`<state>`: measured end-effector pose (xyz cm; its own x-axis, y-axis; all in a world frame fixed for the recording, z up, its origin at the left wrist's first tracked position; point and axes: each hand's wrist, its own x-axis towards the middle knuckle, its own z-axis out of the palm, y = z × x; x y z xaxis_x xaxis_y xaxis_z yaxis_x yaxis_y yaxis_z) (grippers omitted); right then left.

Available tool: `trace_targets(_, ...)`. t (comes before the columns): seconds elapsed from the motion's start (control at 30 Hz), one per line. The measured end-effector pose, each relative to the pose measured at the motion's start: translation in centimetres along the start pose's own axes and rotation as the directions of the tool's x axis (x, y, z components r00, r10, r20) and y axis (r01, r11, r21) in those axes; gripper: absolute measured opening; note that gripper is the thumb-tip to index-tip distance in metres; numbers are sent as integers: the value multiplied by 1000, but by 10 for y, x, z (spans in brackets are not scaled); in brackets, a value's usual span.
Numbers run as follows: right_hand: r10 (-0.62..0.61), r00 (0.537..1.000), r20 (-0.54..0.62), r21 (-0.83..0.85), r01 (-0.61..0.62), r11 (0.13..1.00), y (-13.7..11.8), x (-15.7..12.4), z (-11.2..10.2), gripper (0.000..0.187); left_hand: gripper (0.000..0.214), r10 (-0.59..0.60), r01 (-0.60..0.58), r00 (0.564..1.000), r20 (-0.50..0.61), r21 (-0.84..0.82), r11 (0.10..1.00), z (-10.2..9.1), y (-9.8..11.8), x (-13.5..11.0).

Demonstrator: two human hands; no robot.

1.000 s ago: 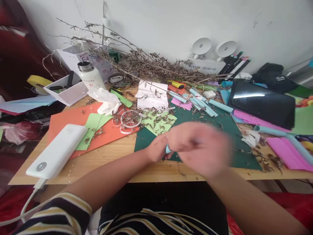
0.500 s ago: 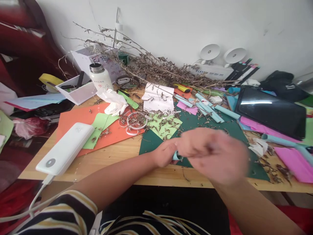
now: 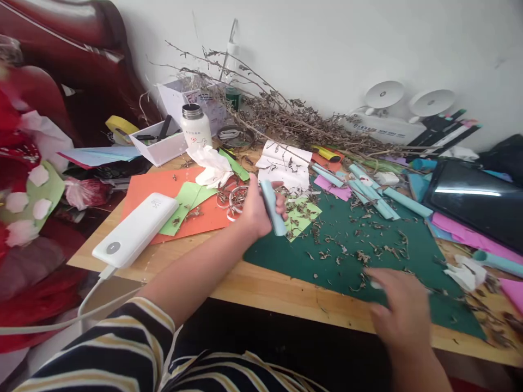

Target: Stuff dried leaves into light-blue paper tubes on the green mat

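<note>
My left hand (image 3: 255, 209) is closed around a light blue paper roll (image 3: 273, 208), held upright and a little tilted above the left edge of the dark green cutting mat (image 3: 359, 247). My right hand (image 3: 402, 313) rests low on the mat's front right part among dry leaf crumbs; it is blurred, with fingers curled, and whether it holds anything is unclear. Several more light blue paper rolls (image 3: 373, 193) lie at the back of the mat.
A white power bank (image 3: 134, 231) with its cable lies front left on orange paper (image 3: 163, 193). A white bottle (image 3: 196, 128), a white tray (image 3: 157, 144), dry branches (image 3: 286, 114), a black tablet (image 3: 478, 201) and pink paper (image 3: 466, 234) crowd the wooden table (image 3: 286, 291).
My hands have separated. The left lifted the blue roll up and to the left; the right dropped to the mat's front right. The camera has turned left.
</note>
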<state>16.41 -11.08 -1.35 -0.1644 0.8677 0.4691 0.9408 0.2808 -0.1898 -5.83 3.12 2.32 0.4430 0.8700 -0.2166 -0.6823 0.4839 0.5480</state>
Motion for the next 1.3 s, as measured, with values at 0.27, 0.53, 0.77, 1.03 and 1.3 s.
trace_targets(0.27, 146, 989, 29, -351, -126, 928, -10, -2, 36, 41, 16, -68, 52, 977, -201, -83, 995, -2, 10, 6)
trace_targets(0.53, 75, 968, -240, 137, -42, 990, -42, 14, 4, 31, 17, -48, 47, 995, -92, -15, 999, 3, -4, -1)
trace_targets(0.77, -63, 998, -6, 315, 62, 947, -93, 57, 18, 37, 16, 6, -5, 1000, -25, 26, 1000, 7, -23, -12)
trace_targets(1.03, -140, 982, -129, 292, 172, 941, -92, 58, 33, 33, 15, 84, -84, 996, 11, 89, 992, 5, -34, -16)
trace_targets(1.3, 78, 979, -187, 359, -6, 934, -39, 4, 19, 46, 29, 267, -678, 703, 659, 508, 532, 0, -36, -30)
